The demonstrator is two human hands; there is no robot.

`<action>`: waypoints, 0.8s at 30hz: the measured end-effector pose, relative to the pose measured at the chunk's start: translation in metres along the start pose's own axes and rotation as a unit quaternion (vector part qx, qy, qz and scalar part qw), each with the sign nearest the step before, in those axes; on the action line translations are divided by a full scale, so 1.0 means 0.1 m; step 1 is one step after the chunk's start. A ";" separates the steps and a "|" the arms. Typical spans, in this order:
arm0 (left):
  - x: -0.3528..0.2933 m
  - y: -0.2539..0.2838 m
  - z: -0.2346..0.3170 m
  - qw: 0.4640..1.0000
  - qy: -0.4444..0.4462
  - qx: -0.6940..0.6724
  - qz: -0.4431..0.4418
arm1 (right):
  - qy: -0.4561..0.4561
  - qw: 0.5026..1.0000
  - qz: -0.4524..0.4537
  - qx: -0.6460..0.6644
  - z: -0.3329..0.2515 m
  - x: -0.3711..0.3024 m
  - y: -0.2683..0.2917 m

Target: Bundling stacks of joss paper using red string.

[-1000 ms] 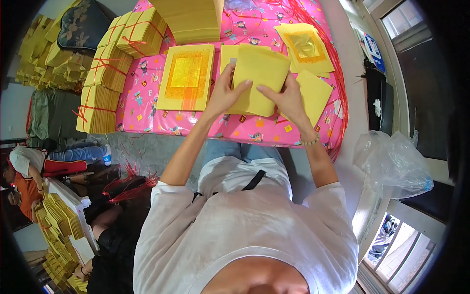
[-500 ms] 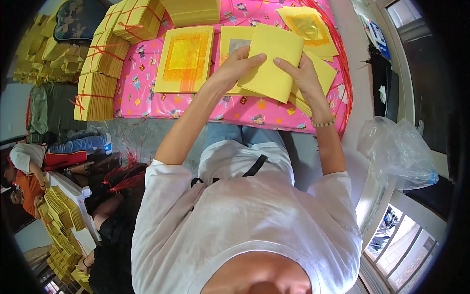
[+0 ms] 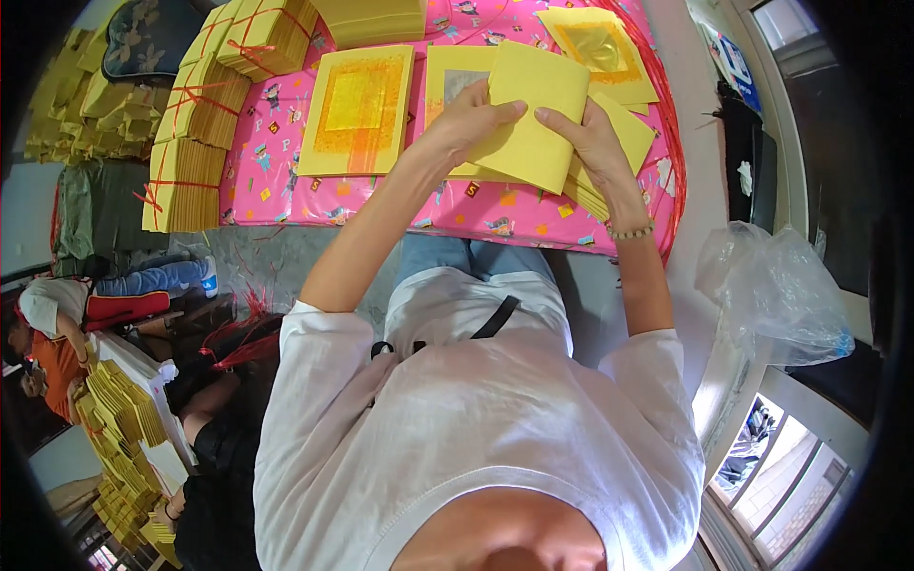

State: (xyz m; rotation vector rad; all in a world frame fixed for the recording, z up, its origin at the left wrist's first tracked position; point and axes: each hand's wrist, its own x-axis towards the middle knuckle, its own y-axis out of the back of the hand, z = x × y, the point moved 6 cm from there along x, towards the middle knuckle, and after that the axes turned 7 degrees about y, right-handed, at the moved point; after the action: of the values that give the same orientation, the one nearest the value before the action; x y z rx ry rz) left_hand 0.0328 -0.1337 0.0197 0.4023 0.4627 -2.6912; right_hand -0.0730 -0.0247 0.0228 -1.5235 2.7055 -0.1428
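A folded sheet of yellow joss paper (image 3: pixel 538 119) is held up over the table between my two hands. My left hand (image 3: pixel 471 122) grips its left edge, thumb on the front face and fingers behind. On the opposite edge, my right hand (image 3: pixel 600 143) pinches it the same way. Behind the held sheet lies a stack with a silver patch (image 3: pixel 461 84), partly covered. Left of it rests a stack with a gold foil square (image 3: pixel 357 107). Beyond my right hand are a gold-patched stack (image 3: pixel 609 55) and fanned plain yellow sheets (image 3: pixel 624 135).
Yellow paper bundles tied with red string (image 3: pixel 186 186) line the left of the pink patterned tablecloth (image 3: pixel 257 195). Loose red strings (image 3: pixel 676 143) hang along its right edge. A clear plastic bag (image 3: pixel 776 295) is at right. Other people work beside yellow paper piles (image 3: pixel 119 409) at left.
Both hands keep their hold on the folded paper, which has shifted very slightly upward. Little else differs.
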 end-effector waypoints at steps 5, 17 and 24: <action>-0.04 -0.02 0.03 0.999 0.011 -0.041 0.014 | 0.021 1.000 -0.011 0.002 -0.06 0.00 0.02; -0.36 -0.28 0.16 0.974 -0.215 -0.011 0.071 | 0.073 0.997 0.027 -0.001 -0.26 -0.24 -0.03; -0.50 -0.39 0.19 0.971 -0.229 -0.002 0.068 | 0.117 0.992 0.050 0.004 -0.39 -0.41 -0.05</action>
State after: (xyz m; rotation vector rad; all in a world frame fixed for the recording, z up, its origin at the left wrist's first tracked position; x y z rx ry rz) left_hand 0.0567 -0.0912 0.0641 -0.1845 0.2914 -2.5357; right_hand -0.0503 0.0103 0.0615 -1.4478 2.9485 -0.3490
